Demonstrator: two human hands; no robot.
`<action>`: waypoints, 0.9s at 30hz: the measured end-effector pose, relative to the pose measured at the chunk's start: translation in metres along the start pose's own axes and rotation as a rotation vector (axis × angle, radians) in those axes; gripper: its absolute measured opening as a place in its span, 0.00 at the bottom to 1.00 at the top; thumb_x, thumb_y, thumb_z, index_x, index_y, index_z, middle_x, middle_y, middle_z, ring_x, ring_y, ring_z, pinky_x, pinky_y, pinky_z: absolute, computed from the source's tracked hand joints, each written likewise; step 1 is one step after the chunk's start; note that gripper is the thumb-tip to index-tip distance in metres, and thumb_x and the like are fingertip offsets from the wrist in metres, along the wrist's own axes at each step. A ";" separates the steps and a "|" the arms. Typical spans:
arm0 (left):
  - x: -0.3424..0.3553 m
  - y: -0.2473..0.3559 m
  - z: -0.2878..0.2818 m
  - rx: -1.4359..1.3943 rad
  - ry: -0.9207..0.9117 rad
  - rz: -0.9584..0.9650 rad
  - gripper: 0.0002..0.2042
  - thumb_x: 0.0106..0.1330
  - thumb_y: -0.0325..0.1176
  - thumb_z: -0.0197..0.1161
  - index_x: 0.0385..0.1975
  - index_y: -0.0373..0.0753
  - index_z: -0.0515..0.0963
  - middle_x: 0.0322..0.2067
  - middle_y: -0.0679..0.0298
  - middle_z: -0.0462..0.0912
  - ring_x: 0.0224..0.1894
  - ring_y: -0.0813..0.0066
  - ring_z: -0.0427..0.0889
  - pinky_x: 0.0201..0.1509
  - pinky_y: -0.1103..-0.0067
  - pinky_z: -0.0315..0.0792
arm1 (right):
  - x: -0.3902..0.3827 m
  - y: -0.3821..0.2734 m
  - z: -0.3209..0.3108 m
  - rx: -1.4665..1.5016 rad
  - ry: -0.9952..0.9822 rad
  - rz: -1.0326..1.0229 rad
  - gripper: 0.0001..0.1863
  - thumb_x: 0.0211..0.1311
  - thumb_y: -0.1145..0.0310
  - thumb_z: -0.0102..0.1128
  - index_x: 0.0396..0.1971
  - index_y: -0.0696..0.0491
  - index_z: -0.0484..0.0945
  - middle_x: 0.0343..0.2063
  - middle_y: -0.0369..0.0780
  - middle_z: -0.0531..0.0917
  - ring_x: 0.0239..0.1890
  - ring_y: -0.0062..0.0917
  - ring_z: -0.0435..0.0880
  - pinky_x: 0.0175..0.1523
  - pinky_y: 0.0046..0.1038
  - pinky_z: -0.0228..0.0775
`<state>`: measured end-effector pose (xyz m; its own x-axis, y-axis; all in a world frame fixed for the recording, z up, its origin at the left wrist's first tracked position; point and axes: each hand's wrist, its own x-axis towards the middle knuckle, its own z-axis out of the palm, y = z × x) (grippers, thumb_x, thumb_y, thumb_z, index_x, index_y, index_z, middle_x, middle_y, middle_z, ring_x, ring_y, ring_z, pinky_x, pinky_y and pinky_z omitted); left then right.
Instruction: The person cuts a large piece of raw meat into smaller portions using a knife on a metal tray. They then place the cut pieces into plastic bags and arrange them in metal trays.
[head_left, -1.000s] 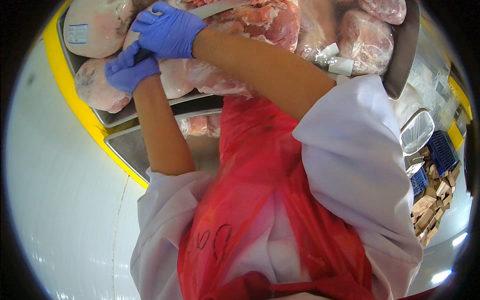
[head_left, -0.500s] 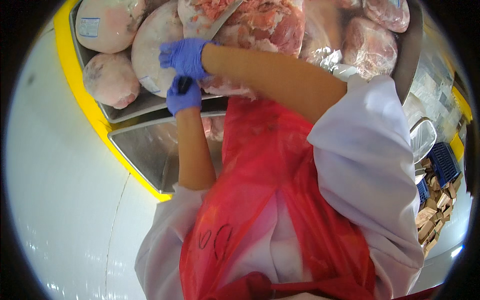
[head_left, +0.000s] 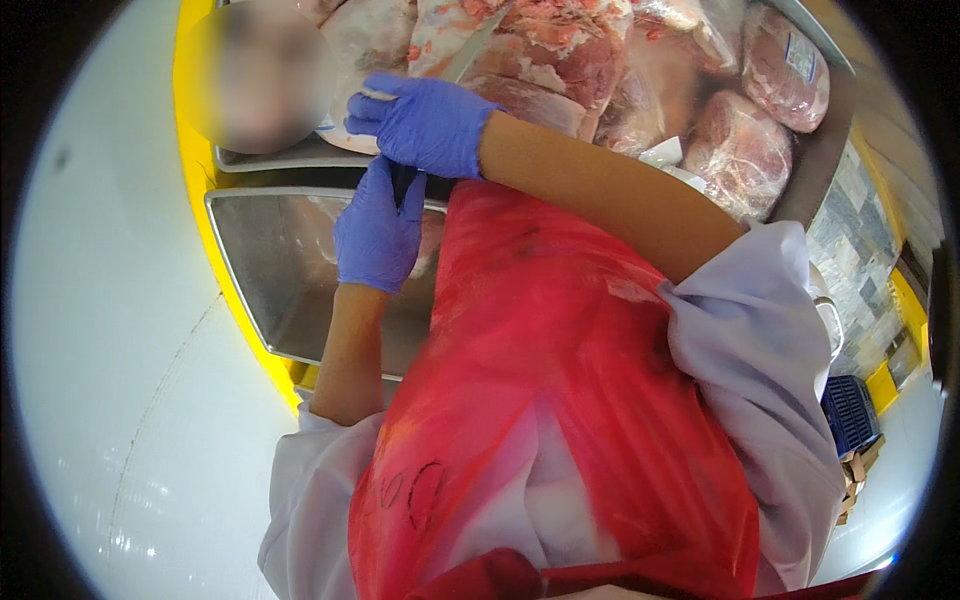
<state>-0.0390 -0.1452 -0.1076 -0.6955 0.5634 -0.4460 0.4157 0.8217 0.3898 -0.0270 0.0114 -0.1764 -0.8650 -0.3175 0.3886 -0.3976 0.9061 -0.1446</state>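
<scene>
My left hand (head_left: 378, 235), in a blue glove, is closed with a black knife handle (head_left: 403, 184) between thumb and fingers. A pale knife blade (head_left: 474, 48) lines up with that handle and shows beyond my right hand, over the meat. My right hand (head_left: 430, 125), also gloved in blue, lies palm down across the middle of the knife, touching or nearly touching my left fingertips; its fingers stretch leftward, apart. Beyond it sits a large cut of raw meat (head_left: 560, 55), partly trimmed, with loose red scraps on top. Under the right hand, the contact is hidden.
Wrapped meat pieces (head_left: 738, 150) crowd the metal tray (head_left: 815, 175) to the right; more lie far left, partly behind a blurred patch. Closer to me is a metal bin (head_left: 285, 270) along a yellow frame (head_left: 235, 300). A blue crate (head_left: 850, 412) stands at the right.
The view has shifted, so the tray and meat sit further right. My left fingers look straighter around the black handle. My right hand stays over the knife.
</scene>
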 end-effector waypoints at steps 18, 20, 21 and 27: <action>-0.032 -0.006 0.010 -0.389 0.122 -0.102 0.18 0.70 0.38 0.60 0.54 0.34 0.74 0.40 0.59 0.83 0.41 0.77 0.79 0.47 0.78 0.73 | -0.124 0.152 -0.053 -0.237 -0.134 0.273 0.10 0.52 0.62 0.59 0.35 0.36 0.82 0.49 0.36 0.76 0.55 0.35 0.71 0.53 0.41 0.61; -0.032 -0.004 0.007 -0.421 0.106 -0.089 0.19 0.69 0.38 0.60 0.55 0.34 0.74 0.41 0.58 0.83 0.42 0.76 0.80 0.47 0.77 0.73 | -0.123 0.158 -0.048 -0.299 -0.135 0.166 0.09 0.54 0.61 0.56 0.35 0.37 0.82 0.49 0.35 0.75 0.56 0.33 0.71 0.53 0.39 0.61; -0.032 -0.004 0.005 -0.435 0.097 -0.083 0.19 0.69 0.38 0.60 0.55 0.35 0.74 0.41 0.57 0.83 0.42 0.76 0.80 0.48 0.77 0.73 | -0.126 0.163 -0.043 -0.338 -0.120 0.095 0.09 0.55 0.61 0.55 0.35 0.37 0.82 0.50 0.34 0.75 0.56 0.32 0.71 0.53 0.38 0.62; -0.029 -0.003 -0.015 -0.365 0.109 -0.021 0.19 0.69 0.38 0.61 0.55 0.35 0.74 0.39 0.57 0.83 0.39 0.77 0.80 0.46 0.78 0.74 | -0.135 0.177 -0.032 -0.397 -0.183 -0.034 0.07 0.55 0.60 0.53 0.32 0.39 0.79 0.48 0.32 0.75 0.54 0.25 0.72 0.51 0.35 0.62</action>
<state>-0.0291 -0.1651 -0.0842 -0.7681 0.5180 -0.3765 0.1778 0.7374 0.6516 0.0292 0.2234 -0.2257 -0.9077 -0.3609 0.2140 -0.3092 0.9202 0.2401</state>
